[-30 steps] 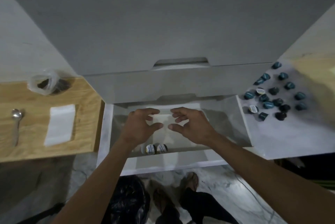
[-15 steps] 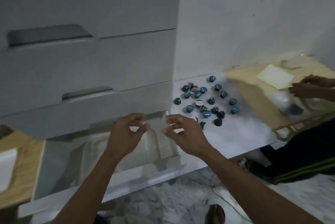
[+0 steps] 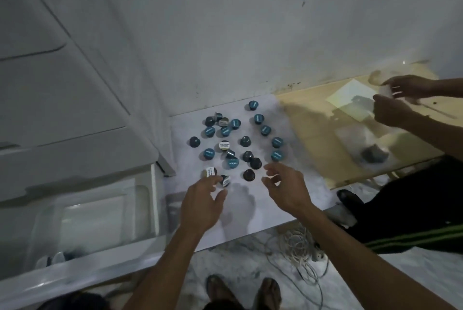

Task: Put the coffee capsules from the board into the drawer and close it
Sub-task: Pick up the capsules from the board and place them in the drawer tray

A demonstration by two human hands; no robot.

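Coffee capsules (image 3: pixel 231 163), small teal and black foil-topped pods, lie scattered over the white marbled board (image 3: pixel 295 192) just ahead of my two hands. My left hand (image 3: pixel 203 205) hangs low over the board's near left part, fingers loosely spread and holding nothing; its fingertips are right beside a black capsule with a white label (image 3: pixel 225 180), though I cannot tell whether they touch it. Another white-topped capsule (image 3: pixel 210 171) sits just beyond those fingertips. My right hand (image 3: pixel 286 188) hovers over the near middle of the board, fingers relaxed and apart, also holding nothing; a plain black capsule (image 3: pixel 249 174) lies between the two hands, and a second black one (image 3: pixel 255 163) stands just past the right fingertips. The other pods spread farther up the board toward the pale wall (image 3: pixel 250 34), some upright and a couple tipped on their sides. To the left of the board, the white drawer (image 3: pixel 82 214) of the pale cabinet (image 3: pixel 62 84) stands pulled out, with a clear plastic tray inside; a few pods show dimly at its near end. To the right, a light wooden board (image 3: pixel 318 139) adjoins the white one, and another person's hands (image 3: pixel 398 99) work over it. A tangle of white cable (image 3: pixel 298 244) lies on the floor below.
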